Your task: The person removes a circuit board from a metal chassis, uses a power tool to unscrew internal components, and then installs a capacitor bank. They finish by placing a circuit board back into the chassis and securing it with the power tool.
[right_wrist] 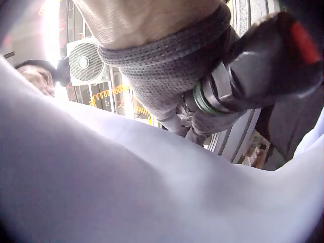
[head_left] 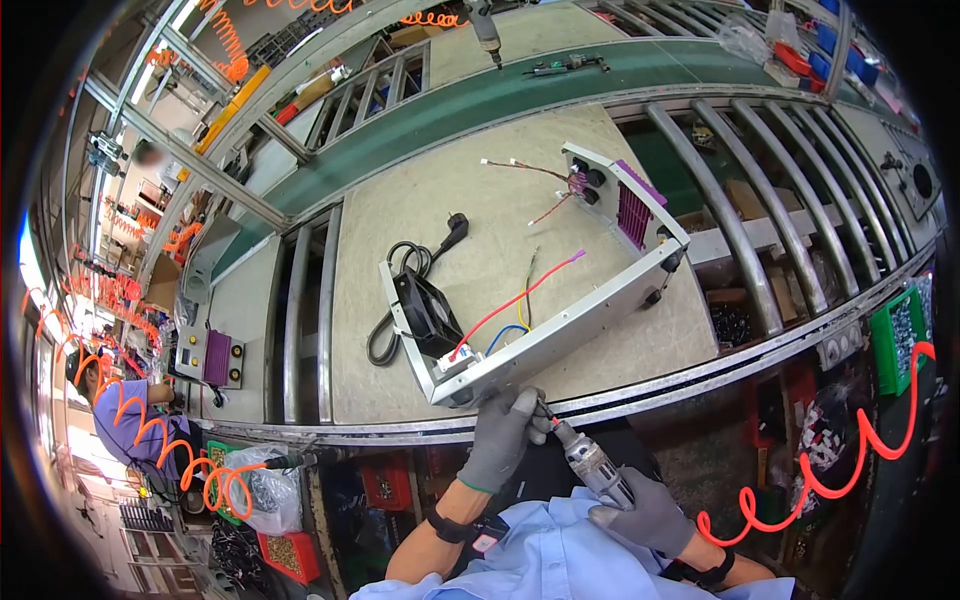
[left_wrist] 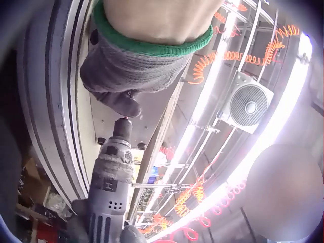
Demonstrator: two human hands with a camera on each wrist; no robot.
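Observation:
My gloved right hand [head_left: 648, 515] grips a grey power screwdriver [head_left: 592, 462], its tip pointing at my left fingers. At the near edge of the metal chassis [head_left: 560, 335], my gloved left hand [head_left: 500, 440] pinches something small by the driver tip; in the left wrist view a small dark screw [left_wrist: 130, 93] shows at the left hand's [left_wrist: 126, 76] fingertips. In the right wrist view the right hand [right_wrist: 162, 76] is wrapped round the tool, whose black end [right_wrist: 268, 66] shows. A black fan [head_left: 428, 308] and loose red, yellow and blue wires sit in the chassis.
A black power cord [head_left: 375, 345] lies left of the chassis on the worktop [head_left: 480, 200]. Metal rollers [head_left: 725, 215] are at the right. Red coiled hose [head_left: 815, 490] hangs at the lower right. Parts bins [head_left: 900, 340] stand by the bench, and another person [head_left: 130, 425] is at the far left.

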